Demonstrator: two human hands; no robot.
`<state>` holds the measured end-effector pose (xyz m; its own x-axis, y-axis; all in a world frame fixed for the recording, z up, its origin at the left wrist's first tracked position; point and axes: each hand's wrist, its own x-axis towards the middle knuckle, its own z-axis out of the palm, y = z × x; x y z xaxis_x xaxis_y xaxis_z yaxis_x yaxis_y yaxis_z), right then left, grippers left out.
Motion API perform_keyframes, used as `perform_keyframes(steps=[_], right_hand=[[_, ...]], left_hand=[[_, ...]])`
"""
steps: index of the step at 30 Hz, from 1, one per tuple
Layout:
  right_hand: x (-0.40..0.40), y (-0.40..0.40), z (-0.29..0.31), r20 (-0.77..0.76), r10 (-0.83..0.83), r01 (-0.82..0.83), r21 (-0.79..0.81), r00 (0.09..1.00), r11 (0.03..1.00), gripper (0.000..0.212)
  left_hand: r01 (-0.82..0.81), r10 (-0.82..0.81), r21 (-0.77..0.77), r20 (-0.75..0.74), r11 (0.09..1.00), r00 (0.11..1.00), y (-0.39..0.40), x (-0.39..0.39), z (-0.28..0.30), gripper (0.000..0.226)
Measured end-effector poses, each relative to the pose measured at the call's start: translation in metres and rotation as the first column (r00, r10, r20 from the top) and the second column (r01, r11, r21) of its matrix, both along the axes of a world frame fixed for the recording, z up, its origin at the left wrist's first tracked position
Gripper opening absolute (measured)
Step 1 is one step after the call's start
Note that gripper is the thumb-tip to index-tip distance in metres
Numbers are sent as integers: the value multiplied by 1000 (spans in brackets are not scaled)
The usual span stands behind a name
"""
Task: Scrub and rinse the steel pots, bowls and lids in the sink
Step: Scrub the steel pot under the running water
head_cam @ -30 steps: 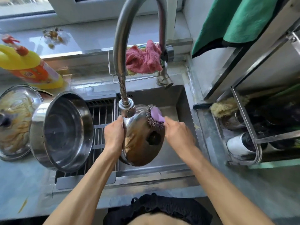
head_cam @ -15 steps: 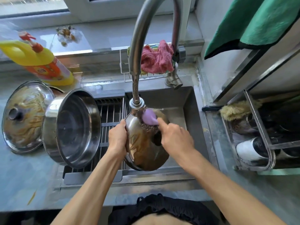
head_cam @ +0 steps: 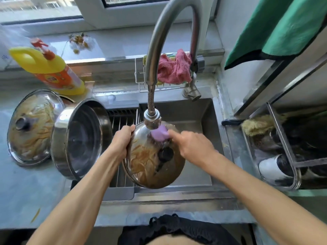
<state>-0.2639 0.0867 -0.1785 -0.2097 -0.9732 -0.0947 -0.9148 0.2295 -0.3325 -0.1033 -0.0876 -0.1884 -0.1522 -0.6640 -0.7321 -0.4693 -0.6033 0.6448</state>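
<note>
Lid [head_cam: 152, 167] (brown-smeared) clasped at its rim by left grip [head_cam: 122, 138]; right grip [head_cam: 192, 147] presses scrubber [head_cam: 160, 136].

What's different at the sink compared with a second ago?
The right hand has worked the purple scrubber from the lid's upper rim inward, toward its knob, under the faucet head. The left hand still grips the lid's left edge. Pot and second lid unmoved.

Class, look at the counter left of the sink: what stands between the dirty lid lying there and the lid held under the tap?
In the head view, a steel pot tipped on its side stands between the counter lid and the held lid.
</note>
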Motion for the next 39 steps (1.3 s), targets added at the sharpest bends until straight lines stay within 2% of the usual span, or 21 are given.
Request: perform_keyframes(steps=[1,2,5,8,9,12,15,19,22,26,29,30,33,35,37,39], right_hand=[[4,0,1,0,55,-55,11,998,998,48],[-2,1,-2,4,44,-44,22,999,999,47],[-23,-3,-11,5,-181,180,71,983,981,35],[1,2,-12,89,-55,52,38,995,998,40],[0,4,-14,107,-78,74,41,991,996,40],[-13,4,-25,98,-322,313,99,942,945,31],[6,7,-28,159,-206,196,78,966,978,39],[-8,9,-36,139,-375,359,131,916,924,32],[4,10,-34,184,-240,227,88,953,970,39],[-10,14,-40,137,-414,390,176,900,904,31],[4,19,-36,169,-285,260,151,944,954,39],[1,19,-38,169,-304,279,157,937,947,37],[-7,19,-41,184,-451,420,187,873,888,30],[7,15,-33,269,-412,390,133,871,911,34],[18,9,-30,325,-414,400,112,851,910,31],[24,5,-33,347,-521,493,173,780,853,25]], left_hand=[[6,-6,-5,11,1000,1000,-2,2,-1,27],[10,-10,-2,14,1000,1000,-2,3,-2,26],[-6,7,35,-23,999,1000,0,4,-6,23],[-35,36,33,-41,999,999,2,4,-10,22],[-36,38,37,-48,999,998,3,4,-12,23],[-38,43,56,-75,998,996,2,5,-15,23],[-47,51,46,-73,998,996,2,6,-19,27],[-57,59,39,-68,998,996,4,7,-25,30],[-75,77,28,-67,997,995,5,11,-28,30],[-96,97,22,-90,995,991,8,16,-28,27],[-103,103,6,-94,995,990,7,19,-25,28],[-95,95,3,-92,996,991,8,19,-24,30],[-116,113,-32,-88,993,990,16,15,-22,34],[-134,127,-77,-87,988,988,21,9,-23,38],[-89,84,-191,-36,977,996,29,1,-24,43],[9,-7,-332,8,943,1000,47,-5,-23,50]])
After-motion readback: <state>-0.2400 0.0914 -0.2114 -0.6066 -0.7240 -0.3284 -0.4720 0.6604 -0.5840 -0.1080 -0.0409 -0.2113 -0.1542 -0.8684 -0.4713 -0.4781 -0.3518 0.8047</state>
